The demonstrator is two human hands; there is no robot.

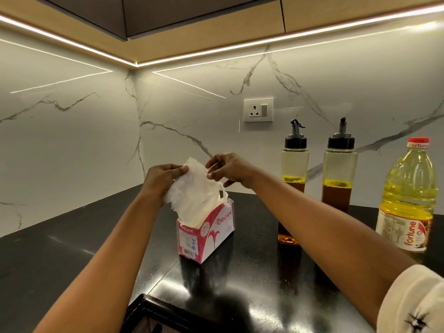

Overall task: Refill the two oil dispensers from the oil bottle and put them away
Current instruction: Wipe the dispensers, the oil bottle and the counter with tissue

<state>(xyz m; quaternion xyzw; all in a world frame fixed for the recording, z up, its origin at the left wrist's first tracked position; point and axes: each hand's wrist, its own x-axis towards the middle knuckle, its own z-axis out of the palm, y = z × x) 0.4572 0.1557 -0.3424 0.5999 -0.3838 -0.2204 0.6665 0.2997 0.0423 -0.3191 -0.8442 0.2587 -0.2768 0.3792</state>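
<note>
Two clear square oil dispensers with black pour spouts stand on the black counter at the right: the left dispenser and the right dispenser, each holding oil in its lower part. The oil bottle, yellow oil, red cap, stands right of them. My left hand and my right hand both pinch a white tissue that rises out of a pink and white tissue box. My right forearm crosses in front of the left dispenser's lower half.
The black counter runs into a corner of white marble-look wall. A wall socket sits above the dispensers. A dark frame edge shows at the bottom. Cabinets with light strips hang overhead.
</note>
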